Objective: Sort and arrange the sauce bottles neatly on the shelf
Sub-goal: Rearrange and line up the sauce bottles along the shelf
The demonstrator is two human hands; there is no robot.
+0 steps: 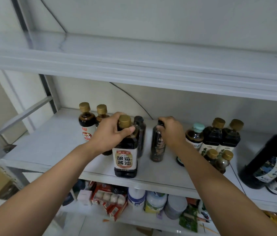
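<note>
Below the left hand (110, 133), red packets (110, 200) lie stacked beside a small pale box (84, 196). Below the right hand (171, 132) a white bottle (136, 197), a green-labelled jar (154, 201) and a grey tub (175, 206) stand in a row, with a green packet (188, 220) just right of the tub. A dark cable (134, 97) runs down the wall (202, 103) above both hands.

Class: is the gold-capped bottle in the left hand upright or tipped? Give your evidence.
Upright: the gold-capped bottle stands base-down on the shelf, cap uppermost, the left hand gripping its neck.
</note>
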